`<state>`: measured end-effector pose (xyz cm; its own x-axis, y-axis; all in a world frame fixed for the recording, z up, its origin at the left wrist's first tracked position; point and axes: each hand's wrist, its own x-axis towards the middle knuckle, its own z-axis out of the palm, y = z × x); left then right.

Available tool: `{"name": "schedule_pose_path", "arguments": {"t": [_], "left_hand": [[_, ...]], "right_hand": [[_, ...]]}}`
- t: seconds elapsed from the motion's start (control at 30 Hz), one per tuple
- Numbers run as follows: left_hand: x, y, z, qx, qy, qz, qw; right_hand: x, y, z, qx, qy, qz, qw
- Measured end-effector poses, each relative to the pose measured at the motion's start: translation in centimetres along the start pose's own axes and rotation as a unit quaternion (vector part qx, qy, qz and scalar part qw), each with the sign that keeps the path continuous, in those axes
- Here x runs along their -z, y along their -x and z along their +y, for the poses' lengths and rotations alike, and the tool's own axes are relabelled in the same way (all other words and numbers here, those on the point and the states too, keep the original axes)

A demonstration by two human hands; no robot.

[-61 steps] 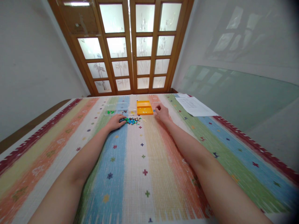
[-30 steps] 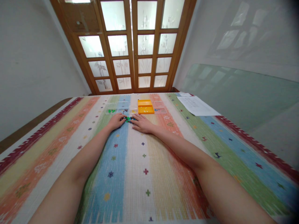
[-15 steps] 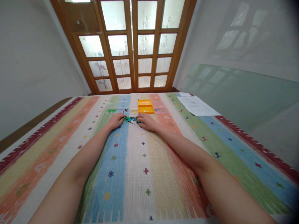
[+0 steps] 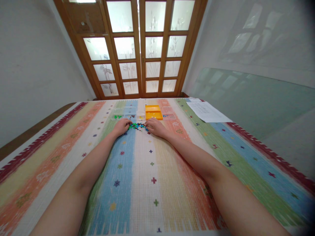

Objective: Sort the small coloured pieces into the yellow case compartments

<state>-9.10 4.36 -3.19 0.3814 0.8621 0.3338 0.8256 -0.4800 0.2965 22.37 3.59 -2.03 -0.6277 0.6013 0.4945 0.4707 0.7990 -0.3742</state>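
Head view: the pile of small coloured pieces (image 4: 138, 126) lies on the near side and left of the orange case (image 4: 153, 108), long axis sideways between left hand (image 4: 121, 127) and right hand (image 4: 157, 127). Curled fingers (image 4: 149, 122) meet each end, neither hand clearly nearer; I cannot tell whether they pinch anything.

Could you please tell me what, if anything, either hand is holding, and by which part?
That cannot be told; the left hand and right hand flank the small pieces, any grip indistinct.
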Motion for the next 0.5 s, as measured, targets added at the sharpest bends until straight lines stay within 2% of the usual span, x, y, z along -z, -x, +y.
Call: {"name": "schedule_pose_path", "arguments": {"t": [0.1, 0.23, 0.33, 0.5], "left_hand": [[0.1, 0.0, 0.0, 0.003, -0.002, -0.002, 1.0], [0.1, 0.1, -0.1, 0.002, -0.002, -0.002, 1.0], [0.0, 0.0, -0.2, 0.003, 0.0, -0.003, 1.0], [-0.2, 0.0, -0.2, -0.009, -0.007, -0.009, 1.0]], "right_hand": [[0.8, 0.0, 0.9, -0.089, -0.01, 0.052, 0.995], [2.3, 0.3, 3.5, -0.169, -0.029, 0.127, 0.977], [3.4, 0.7, 5.9, -0.215, -0.019, 0.185, 0.959], [4.4, 1.3, 9.1, -0.243, 0.003, 0.24, 0.94]]}}
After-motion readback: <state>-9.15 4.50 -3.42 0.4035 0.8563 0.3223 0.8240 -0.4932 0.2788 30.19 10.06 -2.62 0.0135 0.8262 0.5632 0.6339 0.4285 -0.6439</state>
